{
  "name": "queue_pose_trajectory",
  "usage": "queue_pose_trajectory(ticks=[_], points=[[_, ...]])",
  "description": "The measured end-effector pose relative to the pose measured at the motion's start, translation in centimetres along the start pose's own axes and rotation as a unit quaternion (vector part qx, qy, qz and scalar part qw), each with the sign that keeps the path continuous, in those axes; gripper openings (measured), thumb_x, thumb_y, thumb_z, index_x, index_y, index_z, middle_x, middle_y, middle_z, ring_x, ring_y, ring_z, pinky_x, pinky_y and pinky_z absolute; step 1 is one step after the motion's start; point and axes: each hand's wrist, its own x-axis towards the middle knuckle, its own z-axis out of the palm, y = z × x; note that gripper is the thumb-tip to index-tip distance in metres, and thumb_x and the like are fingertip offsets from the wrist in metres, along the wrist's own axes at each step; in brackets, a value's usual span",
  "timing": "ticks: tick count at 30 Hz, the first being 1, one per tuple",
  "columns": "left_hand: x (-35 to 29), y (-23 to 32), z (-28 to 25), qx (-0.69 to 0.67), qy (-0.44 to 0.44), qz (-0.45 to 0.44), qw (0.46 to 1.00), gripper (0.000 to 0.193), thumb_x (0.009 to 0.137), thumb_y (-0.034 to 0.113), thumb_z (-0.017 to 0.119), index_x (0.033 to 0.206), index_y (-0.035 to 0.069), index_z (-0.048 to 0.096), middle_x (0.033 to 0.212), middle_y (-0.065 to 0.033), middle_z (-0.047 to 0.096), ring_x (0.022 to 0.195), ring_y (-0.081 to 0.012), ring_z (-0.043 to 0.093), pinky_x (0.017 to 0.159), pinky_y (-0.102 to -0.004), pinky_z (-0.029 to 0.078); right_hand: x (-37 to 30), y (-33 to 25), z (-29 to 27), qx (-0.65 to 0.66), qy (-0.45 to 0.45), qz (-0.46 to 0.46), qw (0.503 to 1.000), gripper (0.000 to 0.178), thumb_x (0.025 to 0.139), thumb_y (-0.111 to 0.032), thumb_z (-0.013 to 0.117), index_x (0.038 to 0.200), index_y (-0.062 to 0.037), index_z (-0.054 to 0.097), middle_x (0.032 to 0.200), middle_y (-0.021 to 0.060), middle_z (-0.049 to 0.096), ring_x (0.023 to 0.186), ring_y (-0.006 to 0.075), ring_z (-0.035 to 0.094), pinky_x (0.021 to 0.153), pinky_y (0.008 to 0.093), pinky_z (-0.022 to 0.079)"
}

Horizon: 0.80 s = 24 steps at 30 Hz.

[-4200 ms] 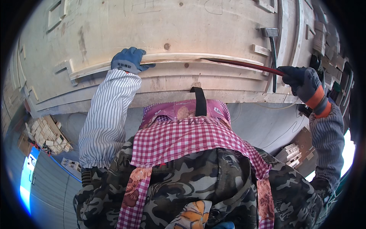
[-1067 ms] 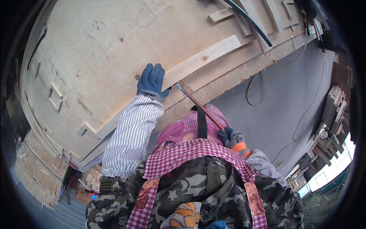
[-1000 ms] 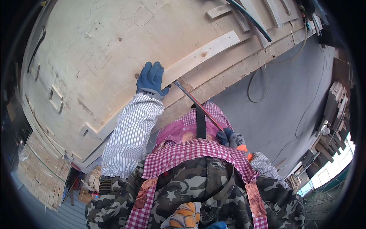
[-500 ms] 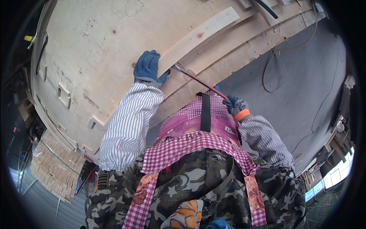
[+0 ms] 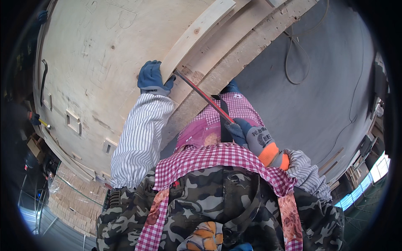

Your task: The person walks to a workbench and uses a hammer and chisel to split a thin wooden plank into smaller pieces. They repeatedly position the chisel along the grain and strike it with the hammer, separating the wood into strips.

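Observation:
My left hand (image 5: 154,78), in a blue and grey work glove, is closed around the near end of a pale wooden strip (image 5: 196,31) on a large plywood panel (image 5: 104,62). In my right hand (image 5: 251,140), gloved with an orange cuff, is a red and dark pry bar (image 5: 205,96). It slants up to the left, and its tip meets the strip's end beside my left hand. Whether the tip is wedged under the strip cannot be made out. My right fingers are wrapped around the bar's lower end, close to my checked apron.
A rough timber edge (image 5: 234,65) borders the panel, with grey floor (image 5: 326,79) beyond. A looped cable (image 5: 298,62) lies there. Small wooden frames (image 5: 73,122) and a black curved bar (image 5: 44,81) are on the left. Another person's gloved hand (image 5: 33,118) holds a yellow-handled tool.
My right hand has come closer to my body, and the pry bar now slants more steeply. My left hand stays on the strip's end. Another person's hands have appeared at the left.

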Motion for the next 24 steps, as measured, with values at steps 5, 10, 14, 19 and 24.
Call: queue_pose_trajectory(ticks=[5, 10, 14, 19, 24], points=[[0.0, -0.2, 0.6, 0.043, -0.068, -0.030, 0.996, 0.067, 0.059, 0.036, 0.077, 0.112, 0.005, 0.051, 0.110, -0.0153, 0.053, 0.107, -0.0316, 0.050, 0.093, -0.0416, 0.039, -0.1, -0.3, -0.1, 0.021, -0.014, -0.074, 0.997, 0.031, 0.087, -0.011, 0.046, 0.117, -0.0032, 0.045, 0.085, 0.0112, 0.060, 0.076, 0.0250, 0.060, 0.066, 0.0324, 0.045], [0.3, 0.1, 0.9, 0.047, -0.109, -0.058, 0.991, 0.066, 0.058, 0.037, 0.078, 0.110, 0.005, 0.054, 0.108, -0.0151, 0.056, 0.104, -0.0317, 0.051, 0.093, -0.0414, 0.040, 1.7, 5.1, 0.2, -0.043, 0.051, -0.046, 0.997, 0.032, 0.088, -0.024, 0.049, 0.115, -0.0079, 0.051, 0.095, 0.0163, 0.063, 0.085, 0.0324, 0.061, 0.074, 0.0394, 0.048], [0.4, 0.9, 0.9, 0.051, -0.086, -0.080, 0.992, 0.058, 0.059, 0.036, 0.077, 0.107, 0.008, 0.058, 0.103, -0.0144, 0.060, 0.097, -0.0310, 0.056, 0.085, -0.0410, 0.044, 8.1, 12.5, 1.0, -0.034, 0.134, -0.076, 0.988, 0.035, 0.090, -0.038, 0.048, 0.115, -0.0155, 0.057, 0.090, 0.0110, 0.066, 0.080, 0.0296, 0.063, 0.069, 0.0382, 0.049], [1.3, 1.8, 0.8, -0.033, -0.047, -0.092, 0.994, 0.040, 0.061, 0.030, 0.075, 0.094, 0.010, 0.064, 0.086, -0.0131, 0.064, 0.081, -0.0303, 0.061, 0.075, -0.0384, 0.048, 12.9, 16.6, 1.0, -0.024, 0.159, -0.114, 0.980, 0.025, 0.088, -0.025, 0.055, 0.102, -0.0056, 0.064, 0.084, 0.0146, 0.066, 0.073, 0.0255, 0.064, 0.066, 0.0315, 0.049], [1.2, 2.3, 1.0, -0.026, -0.031, -0.142, 0.989, 0.041, 0.062, 0.029, 0.075, 0.096, 0.008, 0.063, 0.090, -0.0137, 0.064, 0.085, -0.0307, 0.061, 0.077, -0.0376, 0.048, 10.5, 13.7, 1.7, -0.046, 0.159, -0.078, 0.983, 0.028, 0.087, -0.039, 0.053, 0.102, -0.0182, 0.064, 0.083, 0.0115, 0.065, 0.070, 0.0317, 0.060, 0.064, 0.0390, 0.048]])
